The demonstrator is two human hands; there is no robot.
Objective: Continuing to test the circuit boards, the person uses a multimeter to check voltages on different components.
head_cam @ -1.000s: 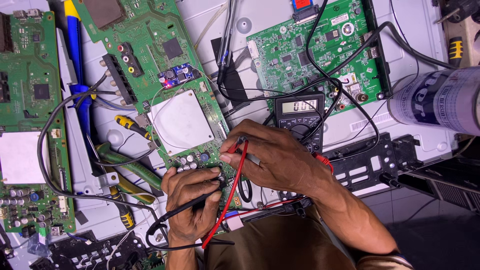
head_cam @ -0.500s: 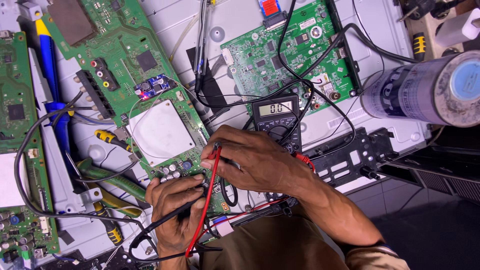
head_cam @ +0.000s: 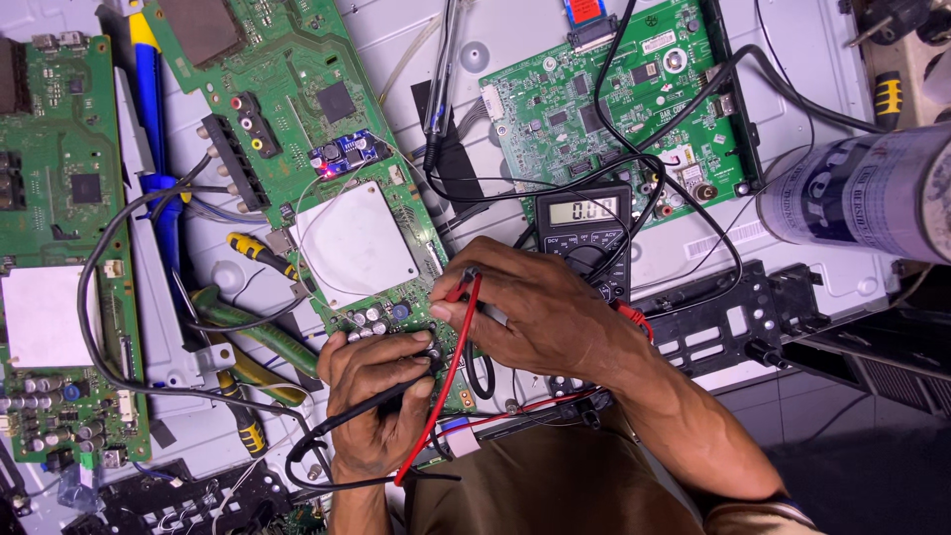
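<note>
A long green circuit board (head_cam: pixel 297 129) with a white square shield plate (head_cam: pixel 355 246) lies on the bench. My left hand (head_cam: pixel 374 401) grips a black test probe (head_cam: pixel 401 391), its tip at the capacitors on the board's near end. My right hand (head_cam: pixel 540 307) pinches a red test probe (head_cam: pixel 458 342) whose tip touches the same end of the board. A black digital multimeter (head_cam: pixel 586 236) sits just behind my right hand, its black and red leads running to the probes.
A second green board (head_cam: pixel 634 94) lies at the back right, a third (head_cam: pixel 59 258) at the left. Yellow-handled pliers (head_cam: pixel 253 347), a blue-handled tool (head_cam: pixel 154 129), a large tape roll (head_cam: pixel 872 193) and a black metal bracket (head_cam: pixel 753 317) surround the work area.
The view shifted a little; both hands stay on the board's near end with the probes. The right hand's red probe has shifted slightly along the board.
</note>
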